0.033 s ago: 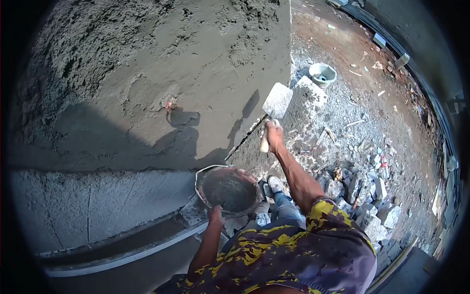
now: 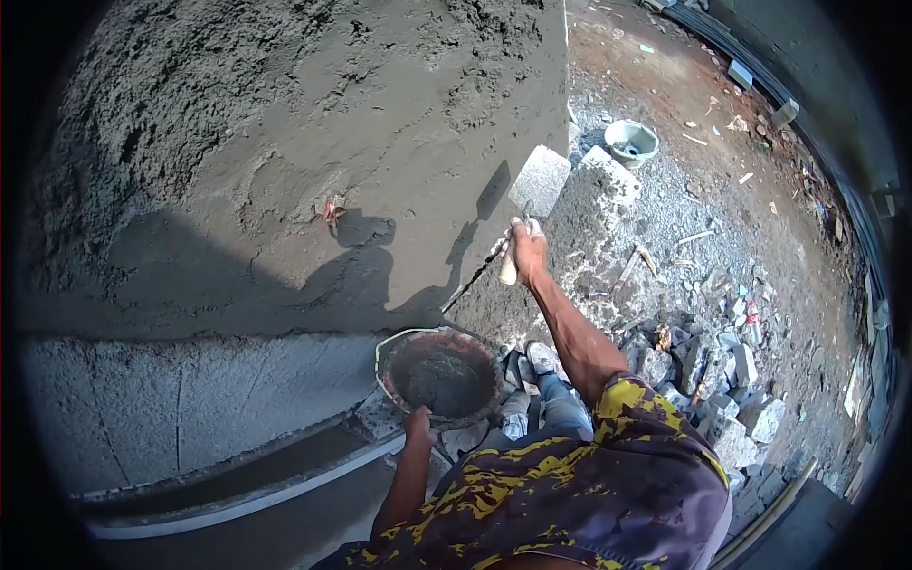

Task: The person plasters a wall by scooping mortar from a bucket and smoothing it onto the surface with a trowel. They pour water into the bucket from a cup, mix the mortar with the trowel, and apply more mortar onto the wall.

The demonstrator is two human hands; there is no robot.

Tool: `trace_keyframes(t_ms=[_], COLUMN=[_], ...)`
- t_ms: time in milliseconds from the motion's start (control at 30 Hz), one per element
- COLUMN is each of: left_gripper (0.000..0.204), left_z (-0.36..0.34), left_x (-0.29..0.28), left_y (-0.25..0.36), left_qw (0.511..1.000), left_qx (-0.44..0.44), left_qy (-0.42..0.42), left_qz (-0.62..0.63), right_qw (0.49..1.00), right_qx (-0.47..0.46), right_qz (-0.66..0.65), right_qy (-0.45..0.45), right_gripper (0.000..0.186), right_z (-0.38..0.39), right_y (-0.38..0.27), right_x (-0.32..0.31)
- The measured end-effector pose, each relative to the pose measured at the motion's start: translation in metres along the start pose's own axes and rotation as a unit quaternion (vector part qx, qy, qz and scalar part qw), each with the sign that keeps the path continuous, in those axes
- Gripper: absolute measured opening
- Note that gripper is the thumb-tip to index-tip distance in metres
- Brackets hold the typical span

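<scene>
My right hand (image 2: 528, 247) is closed round the pale handle of a trowel (image 2: 540, 180). Its flat, mortar-smeared blade points up and away, beside the wall's right edge, and casts a shadow on the plaster. With my left hand (image 2: 418, 423) I grip the near rim of a round bucket (image 2: 480, 375), whose thin pale handle lies over to the left side. Wet grey mortar (image 2: 442, 385) sits inside the bucket. Ahead stands the wall (image 2: 399, 161), coated in grey mortar, smooth toward the right and rough at the upper left. A small red piece (image 2: 331, 211) sticks out of it.
A pale ledge (image 2: 275, 389) runs along the wall's foot at left. Broken blocks (image 2: 731, 418) are heaped at lower right, near my feet (image 2: 543, 359). Farther off, a whitish bucket (image 2: 632, 142) stands on gravel (image 2: 703, 214). Long dark bars (image 2: 722, 52) line the far right.
The bucket has tipped slightly, showing more of its far inner wall. The trowel blade has risen a little. Both hands keep their holds.
</scene>
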State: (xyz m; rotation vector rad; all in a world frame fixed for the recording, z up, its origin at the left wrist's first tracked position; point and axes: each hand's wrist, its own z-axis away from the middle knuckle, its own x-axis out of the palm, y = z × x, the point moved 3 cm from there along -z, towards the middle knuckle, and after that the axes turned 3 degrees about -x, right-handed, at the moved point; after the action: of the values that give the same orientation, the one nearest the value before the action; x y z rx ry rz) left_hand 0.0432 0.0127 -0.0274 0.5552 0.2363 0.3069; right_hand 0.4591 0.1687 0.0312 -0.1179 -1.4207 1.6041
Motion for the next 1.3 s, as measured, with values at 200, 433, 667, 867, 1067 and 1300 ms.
trace_keyframes(t_ms=[200, 433, 667, 867, 1067, 1300], left_gripper=[0.037, 0.027, 0.034, 0.024, 0.052, 0.043], left_z=[0.044, 0.037, 0.021, -0.006, 0.089, 0.164], left_x=[-0.093, -0.117, -0.073, -0.029, 0.040, 0.066], left_y=[0.002, -0.033, -0.063, -0.064, 0.007, 0.049], left_qw=[0.994, 0.986, 0.988, 0.996, 0.967, 0.910], left_qx=[-0.015, -0.036, -0.083, -0.013, 0.188, 0.312], left_qy=[0.103, 0.078, -0.025, -0.033, -0.051, -0.126], left_qz=[0.036, 0.139, 0.131, 0.079, -0.166, -0.241], right_qw=[0.958, 0.933, 0.972, 0.756, 0.245, 0.371], right_qx=[-0.231, -0.273, -0.154, -0.143, -0.698, -0.447], right_qz=[0.141, 0.209, 0.178, 0.512, 0.626, 0.638], right_qy=[0.091, 0.102, -0.018, -0.382, -0.244, -0.506], right_gripper=[0.024, 0.029, 0.026, 0.038, 0.025, 0.018], right_z=[-0.078, -0.071, 0.036, 0.195, 0.164, 0.208], right_y=[-0.051, -0.036, -0.009, 0.023, 0.059, 0.074], right_x=[0.079, 0.093, 0.086, -0.023, -0.091, -0.082])
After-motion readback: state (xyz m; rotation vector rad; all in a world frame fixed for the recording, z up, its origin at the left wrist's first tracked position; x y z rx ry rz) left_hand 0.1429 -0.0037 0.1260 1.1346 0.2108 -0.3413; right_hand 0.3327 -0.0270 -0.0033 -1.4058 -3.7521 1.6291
